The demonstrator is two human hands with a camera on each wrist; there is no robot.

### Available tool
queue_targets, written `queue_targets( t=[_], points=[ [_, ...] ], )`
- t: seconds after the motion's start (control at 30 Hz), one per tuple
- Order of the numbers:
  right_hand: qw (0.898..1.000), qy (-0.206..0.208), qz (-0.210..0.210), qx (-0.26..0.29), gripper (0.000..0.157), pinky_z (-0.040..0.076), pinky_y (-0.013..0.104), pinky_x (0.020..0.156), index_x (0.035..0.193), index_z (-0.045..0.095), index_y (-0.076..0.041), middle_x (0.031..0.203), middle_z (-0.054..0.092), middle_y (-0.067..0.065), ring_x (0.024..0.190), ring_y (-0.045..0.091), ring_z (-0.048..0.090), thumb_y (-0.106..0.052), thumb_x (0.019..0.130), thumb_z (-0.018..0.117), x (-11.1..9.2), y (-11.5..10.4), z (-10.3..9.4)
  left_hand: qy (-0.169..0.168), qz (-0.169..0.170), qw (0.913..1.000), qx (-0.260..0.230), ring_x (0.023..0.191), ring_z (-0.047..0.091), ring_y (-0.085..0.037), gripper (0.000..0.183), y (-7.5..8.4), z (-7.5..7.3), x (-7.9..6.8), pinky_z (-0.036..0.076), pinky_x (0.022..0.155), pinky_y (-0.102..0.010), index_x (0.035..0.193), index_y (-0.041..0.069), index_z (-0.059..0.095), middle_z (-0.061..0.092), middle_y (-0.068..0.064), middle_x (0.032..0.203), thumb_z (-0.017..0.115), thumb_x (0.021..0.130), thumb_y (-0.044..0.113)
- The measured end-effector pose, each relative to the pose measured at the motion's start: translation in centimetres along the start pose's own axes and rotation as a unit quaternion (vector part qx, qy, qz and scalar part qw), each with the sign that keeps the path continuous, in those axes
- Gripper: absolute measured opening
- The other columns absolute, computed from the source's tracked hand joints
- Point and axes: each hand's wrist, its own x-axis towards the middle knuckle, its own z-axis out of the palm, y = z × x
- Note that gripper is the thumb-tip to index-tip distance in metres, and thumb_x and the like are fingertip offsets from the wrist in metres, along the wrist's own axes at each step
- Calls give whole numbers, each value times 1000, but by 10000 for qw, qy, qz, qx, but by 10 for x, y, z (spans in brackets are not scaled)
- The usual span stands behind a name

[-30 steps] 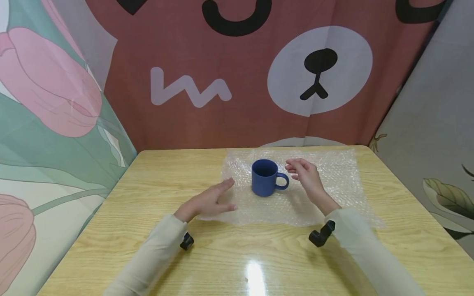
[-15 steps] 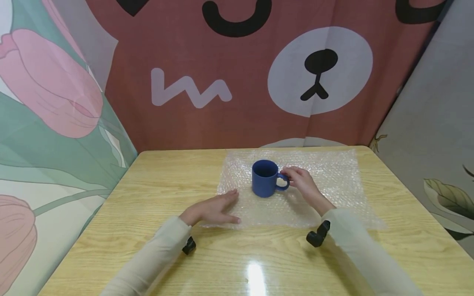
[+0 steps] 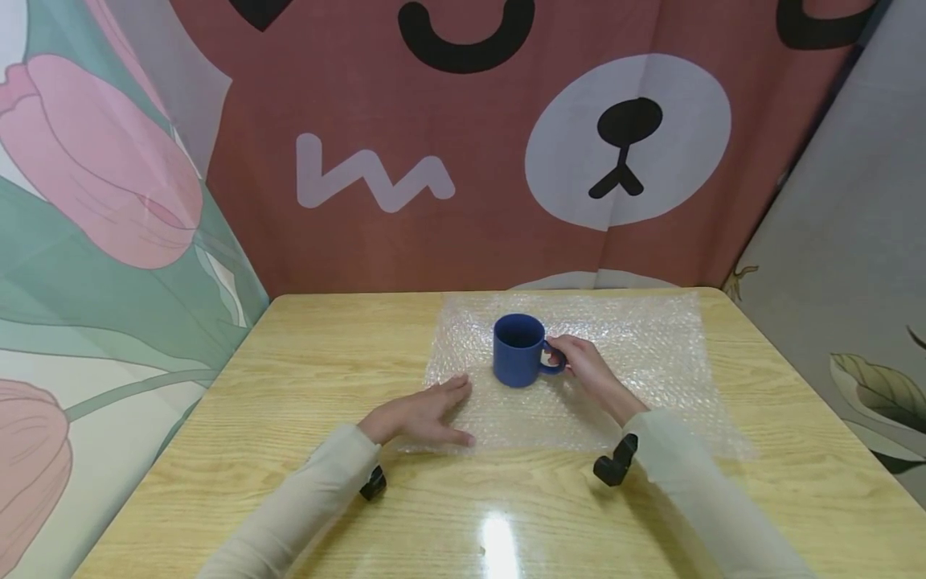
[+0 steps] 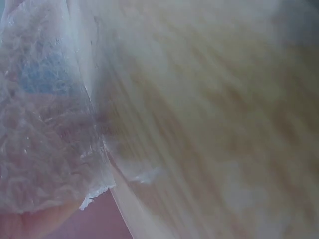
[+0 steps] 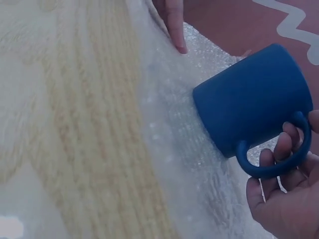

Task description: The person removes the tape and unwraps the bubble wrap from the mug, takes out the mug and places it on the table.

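A blue mug (image 3: 517, 354) stands upright on a sheet of clear bubble wrap (image 3: 651, 346). My right hand (image 3: 589, 374) holds its handle, with fingers curled behind the loop in the right wrist view, where the mug (image 5: 254, 99) fills the upper right. To the left of the mug, my left hand (image 3: 427, 414) lies with fingers spread at the near left corner of the wrap, apart from the mug. The left wrist view is blurred; bubble wrap (image 4: 45, 129) covers its left side, with a bit of blue showing through.
A light wooden table (image 3: 304, 354) lies under everything, its far edge against a red curtain (image 3: 376, 249) with a bear print. Printed cloths hang at the left and right sides. A dark wrist camera (image 3: 615, 462) sits under the right sleeve.
My right hand has come down from beside the mug and taken hold of the handle. The left hand has shifted slightly right and nearer. The mug looks unmoved.
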Motion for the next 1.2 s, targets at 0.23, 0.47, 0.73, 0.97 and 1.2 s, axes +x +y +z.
queue_targets(
  t=[0.23, 0.47, 0.73, 0.97, 1.2],
  points=[
    [9995, 58, -232, 197, 27, 39, 27, 68, 83, 60, -4, 74, 52, 1, 73, 12, 50, -16, 103, 46, 4, 6, 7, -37, -12, 9999, 112, 145, 6, -30, 93, 2, -1, 0, 11, 115, -41, 152, -3, 22, 7, -19, 159, 65, 89, 51],
    [9975, 286, -395, 514, 26, 39, 24, 63, 82, 59, 2, 69, 49, 3, 66, 13, 48, -11, 101, 46, 7, 10, 13, -99, -126, 9998, 143, 146, 5, -28, 95, 5, -1, 0, 10, 115, -39, 152, -1, 22, 6, -18, 159, 66, 87, 53],
    [9931, 539, -546, 887, 26, 38, 22, 61, 75, 57, -1, 73, 52, 4, 64, 13, 46, -6, 98, 48, 11, 16, 18, -179, -205, 9993, 259, 146, 5, -28, 95, 6, -1, 2, 10, 115, -38, 153, 0, 23, 6, -18, 159, 68, 87, 51],
    [9891, 672, -719, 1097, 27, 35, 24, 63, 72, 53, -4, 74, 50, 3, 65, 13, 40, -4, 99, 49, 12, 18, 21, -244, -242, 9988, 353, 145, 6, -29, 96, 8, -1, 4, 11, 115, -39, 153, 1, 23, 6, -19, 159, 69, 86, 51],
    [9812, 996, -714, 1489, 27, 33, 24, 64, 70, 54, -4, 72, 48, 3, 63, 13, 38, -1, 96, 51, 13, 19, 28, -207, -311, 9989, 287, 145, 8, -29, 95, 8, -1, 5, 12, 115, -39, 152, 1, 25, 8, -18, 159, 71, 85, 49]
  ],
)
